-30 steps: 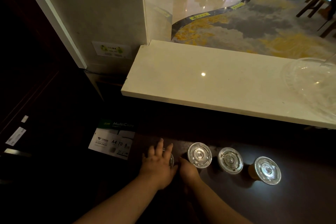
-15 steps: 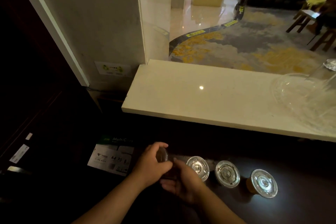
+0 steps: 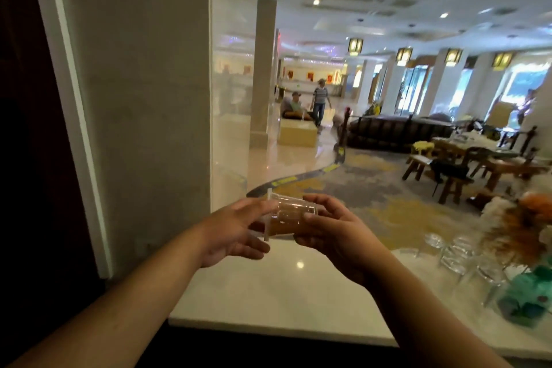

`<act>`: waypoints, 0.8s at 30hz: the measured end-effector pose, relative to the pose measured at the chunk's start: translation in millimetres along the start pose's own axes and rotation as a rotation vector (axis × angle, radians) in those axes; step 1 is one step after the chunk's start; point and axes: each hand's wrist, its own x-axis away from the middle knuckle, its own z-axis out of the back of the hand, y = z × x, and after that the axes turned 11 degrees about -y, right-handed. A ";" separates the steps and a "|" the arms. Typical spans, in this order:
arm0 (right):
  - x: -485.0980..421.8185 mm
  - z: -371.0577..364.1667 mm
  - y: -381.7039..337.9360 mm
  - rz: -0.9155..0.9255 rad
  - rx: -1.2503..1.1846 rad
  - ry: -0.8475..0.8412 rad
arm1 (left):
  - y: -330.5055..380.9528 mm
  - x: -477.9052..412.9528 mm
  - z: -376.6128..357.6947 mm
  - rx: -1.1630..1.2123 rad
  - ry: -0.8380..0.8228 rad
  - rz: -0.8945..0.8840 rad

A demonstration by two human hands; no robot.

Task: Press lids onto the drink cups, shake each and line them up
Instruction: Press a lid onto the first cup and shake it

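Note:
A clear plastic drink cup (image 3: 288,217) with amber liquid and a clear lid lies on its side in mid-air above the white counter. The lid end points left, the base right. My left hand (image 3: 233,231) covers the lid end with its palm and fingers. My right hand (image 3: 327,225) wraps the base end, thumb on the near side. Both hands grip the cup between them. The other lidded cups on the dark lower surface are out of view.
A white stone counter (image 3: 268,293) runs below my hands. Clear glasses (image 3: 457,254) and a decoration (image 3: 525,218) stand at its right end. A grey pillar (image 3: 143,98) rises on the left. Beyond lies a lobby with sofas, wooden tables and two people.
Both hands lifted the cup from the dark lower surface to above the white counter and tipped it sideways. The camera has tilted up, so the three lined-up cups have dropped out of view.

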 end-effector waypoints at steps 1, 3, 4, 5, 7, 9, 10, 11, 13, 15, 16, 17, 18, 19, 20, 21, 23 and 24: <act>0.5 1.0 -12.4 0.001 0.007 -0.008 | 12.5 -0.5 0.3 0.015 -0.019 -0.042; 5.7 0.8 -37.4 -0.029 0.029 0.006 | 35.3 -0.9 -2.9 -0.011 -0.070 -0.102; 8.2 1.1 -46.5 -0.051 0.042 0.025 | 42.6 -1.4 -5.0 -0.044 -0.094 -0.119; 10.3 2.0 -54.2 -0.061 0.057 0.042 | 48.1 -2.3 -6.8 -0.078 -0.122 -0.135; 16.0 3.8 -66.9 -0.044 0.090 0.052 | 54.8 -4.6 -11.0 -0.091 -0.167 -0.143; 21.2 5.4 -74.8 -0.006 0.132 0.033 | 59.8 -6.5 -19.3 -0.071 -0.171 -0.117; 23.5 5.9 -76.8 0.014 0.156 0.028 | 61.9 -7.4 -24.7 -0.077 -0.154 -0.098; 25.3 5.9 -77.9 0.033 0.176 0.030 | 63.2 -8.7 -29.4 -0.097 -0.128 -0.080; 27.0 5.5 -78.0 0.060 0.191 0.038 | 63.8 -12.2 -35.8 -0.115 -0.088 -0.072; 27.3 5.6 -76.3 0.055 0.170 0.055 | 62.6 -14.9 -38.3 -0.091 -0.071 -0.104; 26.9 6.5 -75.0 0.036 0.142 0.063 | 61.8 -15.8 -38.6 -0.084 -0.070 -0.128; 26.3 8.0 -73.5 0.012 0.111 0.069 | 60.6 -17.0 -38.5 -0.090 -0.071 -0.154; 25.4 10.0 -72.0 -0.011 0.085 0.073 | 59.7 -17.9 -38.3 -0.107 -0.074 -0.180; 24.4 12.2 -70.4 -0.027 0.065 0.074 | 58.6 -18.9 -38.0 -0.124 -0.076 -0.203; 23.4 14.8 -68.7 -0.033 0.046 0.068 | 57.4 -19.5 -37.7 -0.130 -0.077 -0.220; 22.7 17.0 -67.1 -0.028 0.032 0.057 | 55.9 -20.5 -36.5 -0.118 -0.079 -0.222; 22.5 20.0 -64.8 0.001 0.019 0.031 | 54.8 -20.4 -35.5 -0.052 -0.086 -0.177; 22.6 20.9 -63.6 0.015 0.015 0.021 | 55.3 -19.2 -35.7 -0.032 -0.088 -0.140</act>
